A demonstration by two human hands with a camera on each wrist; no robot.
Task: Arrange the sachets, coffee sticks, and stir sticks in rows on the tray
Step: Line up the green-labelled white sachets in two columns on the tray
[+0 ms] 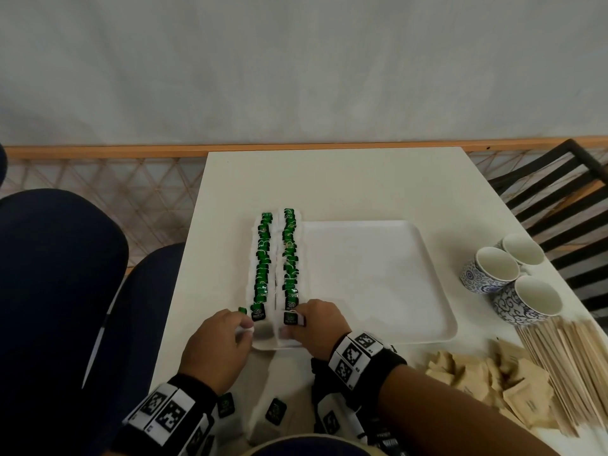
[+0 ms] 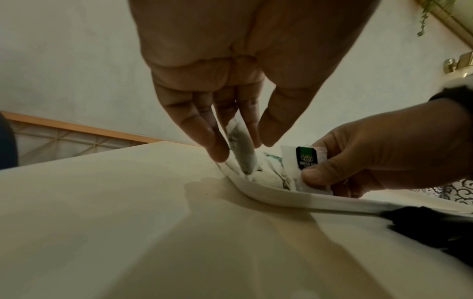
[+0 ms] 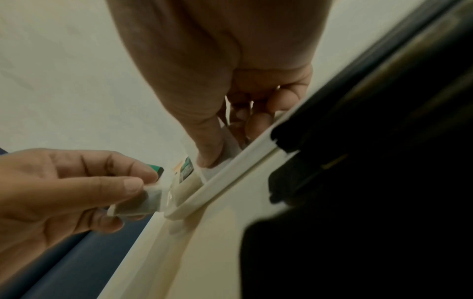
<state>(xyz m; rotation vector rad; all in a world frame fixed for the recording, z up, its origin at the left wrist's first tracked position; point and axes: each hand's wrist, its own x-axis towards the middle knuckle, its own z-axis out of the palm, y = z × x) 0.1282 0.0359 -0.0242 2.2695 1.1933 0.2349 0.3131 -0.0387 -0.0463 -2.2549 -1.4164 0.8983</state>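
Note:
A white tray (image 1: 378,330) lies mid-table with two long rows of green-tagged tea bags (image 1: 276,258) along its left side. My left hand (image 1: 245,325) pinches a tea bag (image 2: 243,159) between its fingertips at the tray's near left corner, at the near end of the left row. My right hand (image 1: 292,325) pinches another tea bag (image 2: 294,165) with a green tag (image 1: 291,318) at the near end of the right row, thumb (image 3: 210,149) pressed on its white paper. Brown sachets (image 1: 477,380) and wooden stir sticks (image 1: 566,363) lie off the tray at the right.
Three blue-patterned cups (image 1: 493,268) stand right of the tray. Loose tea bags (image 1: 274,411) lie at the table's near edge between my wrists. A black chair (image 1: 559,192) stands at the far right. The tray's right part holds nothing.

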